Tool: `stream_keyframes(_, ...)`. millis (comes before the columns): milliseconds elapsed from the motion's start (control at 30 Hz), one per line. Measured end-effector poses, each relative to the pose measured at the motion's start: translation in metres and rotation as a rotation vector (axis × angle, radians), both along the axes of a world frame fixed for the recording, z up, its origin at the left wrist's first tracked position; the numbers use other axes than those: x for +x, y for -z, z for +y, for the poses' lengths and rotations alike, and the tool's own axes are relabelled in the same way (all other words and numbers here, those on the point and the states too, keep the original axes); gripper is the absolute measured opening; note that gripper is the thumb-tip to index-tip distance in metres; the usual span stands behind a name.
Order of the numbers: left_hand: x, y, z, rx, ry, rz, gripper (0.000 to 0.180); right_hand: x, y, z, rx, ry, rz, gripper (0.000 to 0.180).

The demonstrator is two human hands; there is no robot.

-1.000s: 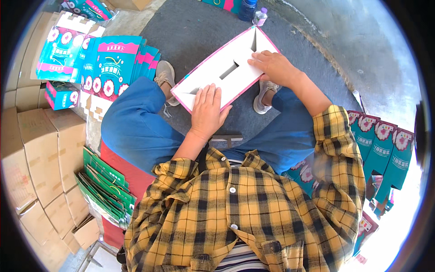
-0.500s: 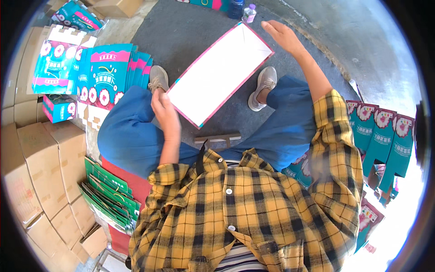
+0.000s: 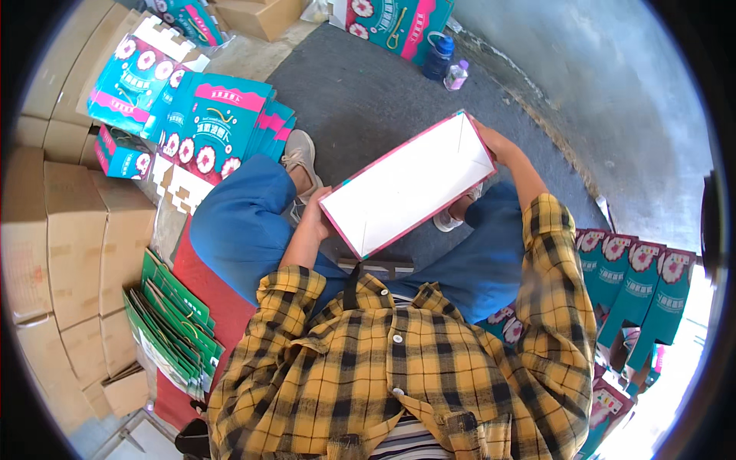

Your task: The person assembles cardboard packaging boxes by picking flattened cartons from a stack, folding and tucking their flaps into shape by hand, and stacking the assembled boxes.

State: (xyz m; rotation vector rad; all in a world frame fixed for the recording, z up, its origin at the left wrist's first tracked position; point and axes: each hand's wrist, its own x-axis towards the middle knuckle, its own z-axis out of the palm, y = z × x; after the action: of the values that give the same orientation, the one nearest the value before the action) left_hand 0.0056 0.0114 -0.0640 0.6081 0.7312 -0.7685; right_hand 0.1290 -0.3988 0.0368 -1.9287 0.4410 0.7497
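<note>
A long carton [image 3: 406, 188] with a white side facing up and pinkish-red edges, touched with teal, is held slantwise between my knees. My left hand [image 3: 313, 218] is closed on its near-left end, the fingers partly hidden by the carton. At the far-right end my right hand [image 3: 494, 143] grips the edge, fingers mostly behind it. Fold lines run across the white surface near both ends. Flat teal-and-pink printed cartons [image 3: 218, 126] lie stacked beyond my left knee.
Brown cardboard boxes [image 3: 73, 222] are piled along the left. Green folded packages [image 3: 172, 326] stand on a red mat [image 3: 230, 303]. A blue bottle [image 3: 438, 57] and a small clear bottle [image 3: 456, 75] stand at the far side. Teal printed cartons [image 3: 640, 287] line the right.
The carton has turned to a flatter slant and come nearer me. My right hand, apart from the carton earlier, now holds its far-right end. The whole view has shifted.
</note>
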Motion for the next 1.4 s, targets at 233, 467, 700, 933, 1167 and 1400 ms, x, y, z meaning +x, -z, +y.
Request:
stream_keyframes(233,-0.004,-0.040,-0.004,0.202,-0.126,-0.520,0.039,-0.006,-0.038,-0.017,0.283,0.097,-0.088,0.058)
stream_keyframes(467,0.004,-0.086,0.009,0.374,-0.328,-0.706,0.060,-0.003,-0.042,-0.020,0.496,0.140,-0.168,0.055)
stream_keyframes(700,-0.006,-0.071,-0.006,0.479,-0.325,-0.646,0.079,-0.015,0.013,-0.039,0.275,0.051,-0.063,0.050)
stream_keyframes(933,-0.005,-0.037,0.000,0.535,-0.283,-0.613,0.071,-0.013,0.012,-0.026,0.149,-0.140,0.021,0.048)
stream_keyframes(1167,-0.006,-0.042,-0.013,0.956,0.032,-0.791,0.063,-0.009,0.013,-0.009,-0.060,-0.076,0.012,0.038)
stream_keyframes(1400,-0.008,-0.063,-0.016,1.257,0.355,-0.982,0.077,-0.025,-0.001,0.055,-0.710,-0.889,-0.530,0.040)
